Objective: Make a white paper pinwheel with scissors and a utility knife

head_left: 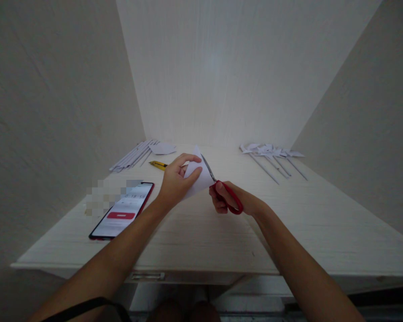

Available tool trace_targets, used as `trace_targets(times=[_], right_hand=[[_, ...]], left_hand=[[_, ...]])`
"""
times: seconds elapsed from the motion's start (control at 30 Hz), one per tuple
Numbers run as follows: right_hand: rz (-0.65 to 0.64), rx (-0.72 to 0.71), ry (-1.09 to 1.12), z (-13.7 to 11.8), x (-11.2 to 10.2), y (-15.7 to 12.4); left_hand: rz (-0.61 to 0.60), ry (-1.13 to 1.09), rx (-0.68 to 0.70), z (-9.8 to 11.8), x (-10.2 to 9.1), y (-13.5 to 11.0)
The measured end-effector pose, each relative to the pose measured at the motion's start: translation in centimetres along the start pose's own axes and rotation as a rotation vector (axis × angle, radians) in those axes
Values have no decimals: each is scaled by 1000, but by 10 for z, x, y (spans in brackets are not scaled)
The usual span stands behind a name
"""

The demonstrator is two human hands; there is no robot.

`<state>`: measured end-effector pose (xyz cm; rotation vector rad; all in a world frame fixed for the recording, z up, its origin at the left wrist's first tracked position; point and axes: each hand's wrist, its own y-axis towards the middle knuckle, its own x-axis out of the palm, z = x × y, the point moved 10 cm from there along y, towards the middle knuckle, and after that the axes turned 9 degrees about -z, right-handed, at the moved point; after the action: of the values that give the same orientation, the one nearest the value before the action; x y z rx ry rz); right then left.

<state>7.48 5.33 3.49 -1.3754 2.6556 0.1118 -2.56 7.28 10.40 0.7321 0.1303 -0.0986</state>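
Observation:
My left hand (pixel 176 181) pinches a folded white sheet of paper (pixel 199 178), thumb on one side and fingers on the other, just above the table. Red-handled scissors (pixel 227 196) are gripped in my right hand (pixel 233 202), fingers through the loops. The metal blades (pixel 208 167) slant up and left along the paper's right edge. Both hands hover over the middle of the pale wooden table (pixel 289 232).
A phone (pixel 122 211) with a lit screen lies at the left. Behind it sit a bundle of rolled white paper sticks (pixel 134 155), a loose paper piece (pixel 163 148) and a yellow utility knife (pixel 158 165). Several finished paper pinwheels (pixel 272 154) lie at the back right. Walls close in on three sides.

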Motion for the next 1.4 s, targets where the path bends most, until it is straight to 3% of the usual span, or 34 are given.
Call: trace_targets(times=[1.4], right_hand=[[42,-15,-143,0,-5,1]], left_hand=[[24,58,6,6,-2,-1]])
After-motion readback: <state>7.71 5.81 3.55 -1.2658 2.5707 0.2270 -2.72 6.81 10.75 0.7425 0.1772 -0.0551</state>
